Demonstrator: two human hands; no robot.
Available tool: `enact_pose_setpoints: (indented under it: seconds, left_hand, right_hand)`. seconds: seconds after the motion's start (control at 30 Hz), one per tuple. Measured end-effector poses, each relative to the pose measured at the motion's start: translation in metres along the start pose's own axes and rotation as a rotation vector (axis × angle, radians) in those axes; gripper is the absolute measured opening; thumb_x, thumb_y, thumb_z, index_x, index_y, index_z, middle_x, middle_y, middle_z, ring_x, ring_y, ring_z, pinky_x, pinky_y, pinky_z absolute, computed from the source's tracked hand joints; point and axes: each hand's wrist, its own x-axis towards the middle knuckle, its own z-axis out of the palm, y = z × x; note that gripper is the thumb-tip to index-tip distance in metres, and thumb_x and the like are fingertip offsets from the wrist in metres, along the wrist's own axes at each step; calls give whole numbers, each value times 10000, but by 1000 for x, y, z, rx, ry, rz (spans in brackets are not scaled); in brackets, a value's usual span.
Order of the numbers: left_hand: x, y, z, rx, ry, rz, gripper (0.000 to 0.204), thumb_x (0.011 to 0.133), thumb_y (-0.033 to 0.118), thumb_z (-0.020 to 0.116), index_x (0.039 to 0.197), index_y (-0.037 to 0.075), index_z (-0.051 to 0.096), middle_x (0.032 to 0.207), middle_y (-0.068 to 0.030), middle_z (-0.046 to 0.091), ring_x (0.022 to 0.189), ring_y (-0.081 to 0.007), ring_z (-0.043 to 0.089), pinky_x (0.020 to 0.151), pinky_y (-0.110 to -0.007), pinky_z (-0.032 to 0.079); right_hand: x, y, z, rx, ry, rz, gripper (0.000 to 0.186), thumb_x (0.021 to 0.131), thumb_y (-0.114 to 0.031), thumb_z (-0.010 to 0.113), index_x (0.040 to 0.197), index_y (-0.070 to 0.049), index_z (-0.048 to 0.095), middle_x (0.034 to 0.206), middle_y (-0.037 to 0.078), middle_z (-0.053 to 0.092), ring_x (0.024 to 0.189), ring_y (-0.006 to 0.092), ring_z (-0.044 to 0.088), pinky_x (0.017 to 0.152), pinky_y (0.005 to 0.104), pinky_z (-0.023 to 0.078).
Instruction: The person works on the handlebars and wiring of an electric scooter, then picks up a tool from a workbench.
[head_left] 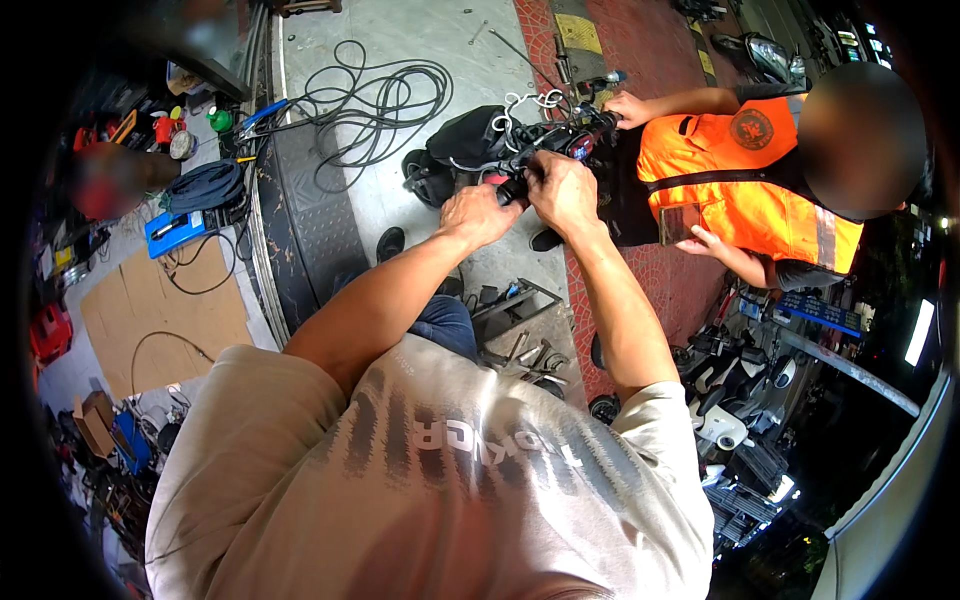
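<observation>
Ahead of me stands a two-wheeled vehicle with a black handlebar (548,137), a black bag (468,137) and a small lit display (580,148). My left hand (480,216) is closed around a short black grip (513,190) at the near end of the bar. Close beside it, my right hand (563,192) has its fingers bent together at the same part of the bar. What those fingers pinch is hidden by the hand. White cord (533,101) loops over the middle of the bar.
A person in an orange vest (722,150) stands at the right, one hand (627,109) on the bar's far end, the other holding a dark flat object (679,224). Black cable (390,100) coils on the floor. A metal frame (515,308) and cardboard (165,305) lie nearer.
</observation>
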Motion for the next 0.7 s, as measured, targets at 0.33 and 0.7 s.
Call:
enact_pose_setpoints:
  seconds: [0.33,0.7]
  left_hand:
    - [0,4,-2,49,-28,-41,689,869,625,650,1131,-3,763,1198,-242,737,1143,-391,706,988,-474,556]
    - [7,-6,7,-15,5,-5,693,854,627,658,1068,-23,762,1093,-276,746,1087,-434,709,954,-508,554]
  right_hand:
    - [7,-2,-2,-25,-98,81,207,895,-237,702,937,-35,703,854,204,737,867,430,718,765,517,560]
    - [7,-7,-5,-26,-130,96,211,889,-239,700,964,-42,716,875,199,751,881,418,727,780,505,567]
